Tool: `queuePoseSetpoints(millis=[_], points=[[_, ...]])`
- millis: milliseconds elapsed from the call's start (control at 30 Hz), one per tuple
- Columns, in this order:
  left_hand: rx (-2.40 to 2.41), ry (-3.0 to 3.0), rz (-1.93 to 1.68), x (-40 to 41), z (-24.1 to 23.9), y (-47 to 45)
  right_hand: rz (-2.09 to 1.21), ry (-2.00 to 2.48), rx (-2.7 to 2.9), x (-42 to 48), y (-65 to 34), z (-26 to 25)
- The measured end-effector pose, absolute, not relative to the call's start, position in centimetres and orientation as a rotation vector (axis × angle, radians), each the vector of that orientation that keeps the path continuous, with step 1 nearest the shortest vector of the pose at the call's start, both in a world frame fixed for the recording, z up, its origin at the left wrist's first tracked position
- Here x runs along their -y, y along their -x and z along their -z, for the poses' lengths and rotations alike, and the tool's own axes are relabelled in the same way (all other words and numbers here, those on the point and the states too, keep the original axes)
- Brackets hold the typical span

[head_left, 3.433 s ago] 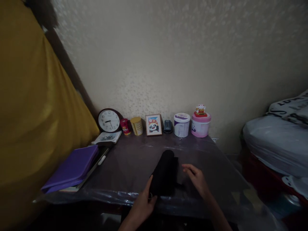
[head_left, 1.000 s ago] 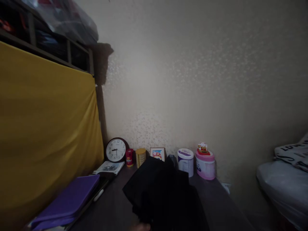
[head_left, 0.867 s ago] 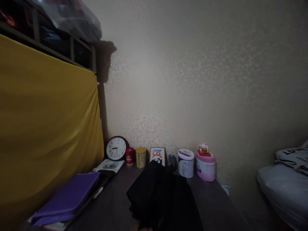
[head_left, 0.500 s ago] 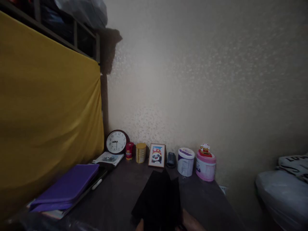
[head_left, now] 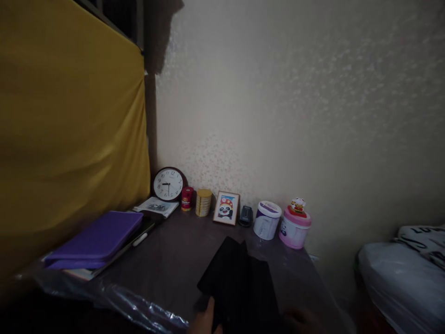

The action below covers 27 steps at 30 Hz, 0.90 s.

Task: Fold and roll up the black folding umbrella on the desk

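Mostly, black fabric [head_left: 239, 285] lies beyond and right of left fingers [head_left: 209, 311].

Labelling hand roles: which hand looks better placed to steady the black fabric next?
Probably the left hand: its fingers lie against the black fabric's left edge. The right hand is blurred, its contact unclear.

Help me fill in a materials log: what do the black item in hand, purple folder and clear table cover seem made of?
Black item: probably thin fabric, matte, given its soft folds and lack of shine.
Purple folder: perhaps plastic, satin; its face is smooth, though fabric is possible.
Clear table cover: likely plastic film, glossy, with crinkled highlights along the near edge.
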<state>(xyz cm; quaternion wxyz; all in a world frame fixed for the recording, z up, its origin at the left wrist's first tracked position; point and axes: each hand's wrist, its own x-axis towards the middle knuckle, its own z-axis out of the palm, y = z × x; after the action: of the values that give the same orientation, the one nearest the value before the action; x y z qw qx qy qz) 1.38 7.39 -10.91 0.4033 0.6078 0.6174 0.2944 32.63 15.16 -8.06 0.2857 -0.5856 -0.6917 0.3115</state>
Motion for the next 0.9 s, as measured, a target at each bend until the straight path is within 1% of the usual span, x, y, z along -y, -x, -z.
queuePoseSetpoints(millis=[67,133,300,467,700,900], points=[[-1.572,-1.609,-0.673,-7.0,10.4,-1.7,-0.652,1.598,1.782,-15.3,-32.6,6.8],[-1.547,-1.643,-0.659,-6.5,10.0,-1.9,-0.496,1.529,1.768,-15.4,-31.5,5.2],[-1.563,-1.73,-0.647,-5.7,9.8,-1.7,-0.332,1.224,1.991,-16.1,-25.9,1.1],[-1.686,-1.78,-0.572,-5.0,9.6,-2.1,-0.068,0.957,2.213,-18.3,-20.8,-1.1],[-1.747,-1.771,-0.502,-4.4,8.2,-2.0,0.04,0.929,2.635,-21.5,-17.2,-1.9],[-1.737,-1.639,-0.421,-4.3,7.5,-2.1,0.039,0.928,2.763,-22.3,-16.4,-2.0]])
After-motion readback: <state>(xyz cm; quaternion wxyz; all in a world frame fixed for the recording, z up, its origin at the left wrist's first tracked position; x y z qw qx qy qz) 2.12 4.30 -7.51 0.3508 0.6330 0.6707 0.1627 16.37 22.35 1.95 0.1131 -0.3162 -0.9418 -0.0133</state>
